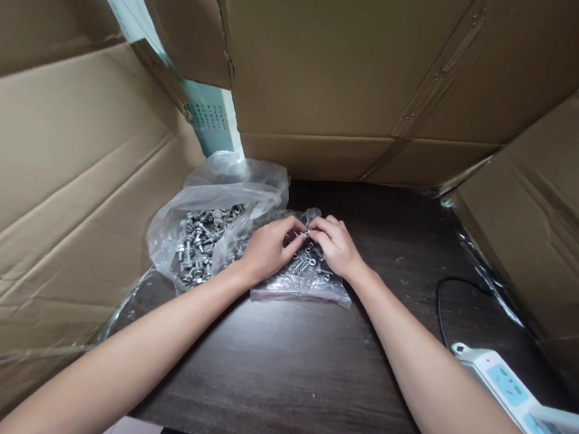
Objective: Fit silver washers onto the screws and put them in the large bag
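My left hand [270,245] and my right hand [336,246] meet fingertip to fingertip, both pinched closed. Between them they hold a small shiny metal fastener [307,232], perhaps a screw with a nut or washer; it is too small to tell. Just below the fingers, small loose screws and rings [312,263] lie on a clear plastic bag [298,288]. Left of my left hand, a larger clear bag [164,228] gapes open with many silvery bolts [202,237] inside it.
Cardboard walls [321,66] enclose the dark wooden table [267,369] at the back and on both sides. A white power strip [506,388] with a black cable [437,309] lies at the right, partly behind my right forearm. Behind the bags, a pale green surface [210,114] shows through a gap.
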Demonstrator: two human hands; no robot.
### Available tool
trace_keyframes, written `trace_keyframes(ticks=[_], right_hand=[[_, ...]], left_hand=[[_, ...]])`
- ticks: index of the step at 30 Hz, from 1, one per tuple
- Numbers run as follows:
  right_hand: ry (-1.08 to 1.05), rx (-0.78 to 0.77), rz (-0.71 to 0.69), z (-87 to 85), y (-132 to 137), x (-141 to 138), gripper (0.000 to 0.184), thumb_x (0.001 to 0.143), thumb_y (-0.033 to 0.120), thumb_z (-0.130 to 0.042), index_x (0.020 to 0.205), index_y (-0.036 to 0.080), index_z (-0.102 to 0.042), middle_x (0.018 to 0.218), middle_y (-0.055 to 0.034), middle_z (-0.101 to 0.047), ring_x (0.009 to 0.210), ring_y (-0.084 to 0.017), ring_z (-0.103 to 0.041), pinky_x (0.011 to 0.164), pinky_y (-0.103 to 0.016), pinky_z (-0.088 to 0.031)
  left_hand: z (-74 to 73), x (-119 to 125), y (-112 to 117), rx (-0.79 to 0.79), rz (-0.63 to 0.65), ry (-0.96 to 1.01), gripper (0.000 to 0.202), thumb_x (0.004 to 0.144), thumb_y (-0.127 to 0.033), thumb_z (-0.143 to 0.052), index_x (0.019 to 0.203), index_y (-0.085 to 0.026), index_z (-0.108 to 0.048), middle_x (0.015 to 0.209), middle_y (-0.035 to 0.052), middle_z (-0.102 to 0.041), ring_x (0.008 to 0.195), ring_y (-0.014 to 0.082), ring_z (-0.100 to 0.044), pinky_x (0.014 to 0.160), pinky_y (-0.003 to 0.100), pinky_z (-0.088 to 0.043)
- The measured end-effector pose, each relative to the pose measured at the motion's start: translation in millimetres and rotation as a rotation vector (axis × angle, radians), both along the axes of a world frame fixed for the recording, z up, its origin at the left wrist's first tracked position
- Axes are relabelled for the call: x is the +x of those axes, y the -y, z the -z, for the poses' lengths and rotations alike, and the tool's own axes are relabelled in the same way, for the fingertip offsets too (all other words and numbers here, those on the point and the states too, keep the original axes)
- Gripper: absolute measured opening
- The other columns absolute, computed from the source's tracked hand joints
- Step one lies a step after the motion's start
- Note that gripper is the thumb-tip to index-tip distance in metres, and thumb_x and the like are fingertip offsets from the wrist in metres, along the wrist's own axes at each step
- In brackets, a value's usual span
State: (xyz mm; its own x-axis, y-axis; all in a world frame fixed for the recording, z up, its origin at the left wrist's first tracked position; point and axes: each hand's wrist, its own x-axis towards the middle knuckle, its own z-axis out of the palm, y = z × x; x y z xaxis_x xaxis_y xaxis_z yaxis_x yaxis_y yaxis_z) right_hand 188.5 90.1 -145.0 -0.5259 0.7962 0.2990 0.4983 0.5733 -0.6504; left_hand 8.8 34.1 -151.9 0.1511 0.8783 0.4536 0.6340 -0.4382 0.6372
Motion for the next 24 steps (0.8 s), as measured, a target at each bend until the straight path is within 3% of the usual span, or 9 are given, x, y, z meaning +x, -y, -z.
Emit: trace_keyframes(ticks=[15,21,24], right_hand=[[0.108,0.082,-0.004,3.9,1.7,-3.1,0.035,0.102,0.033,-0.032,0.072,0.021,-0.044,0.075,-0.0052,-0.06,0.082,-0.024,-0.054,0.079,-0.039,-0.032],[0.064,0.098,-0.024,3.2,1.4,-1.4,0.027,0.1,0.03,-0.038,0.079,0.021,-0.054,0.08,-0.0049,-0.062,0.083,-0.023,-0.056,0.079,-0.038,-0.034],[0.056,0.102,-0.026,4.0,0.4,-1.6,0.032,0.1,0.032,-0.039,0.071,0.021,-0.048,0.073,-0.0046,-0.058,0.078,-0.023,-0.055,0.075,-0.037,-0.034]], left_hand=[[-2.7,1.4,1.2,-0.038,-0.039,-0.056,0.012,0.093,-0.021,-0.064,0.104,-0.02,-0.065,0.094,0.003,-0.074,0.084,0.0201,-0.07,0.074,0.031,-0.052],[-2.8,2.2,1.7,0.0,-0.038,-0.082,0.01,0.095,-0.023,-0.059,0.104,-0.019,-0.064,0.096,0.0044,-0.073,0.088,0.021,-0.069,0.077,0.032,-0.053],[-2.3,2.1,1.5,-0.002,-0.042,-0.088,0.009,0.096,-0.023,-0.059,0.102,-0.019,-0.064,0.096,0.0047,-0.073,0.089,0.0216,-0.069,0.077,0.032,-0.053]])
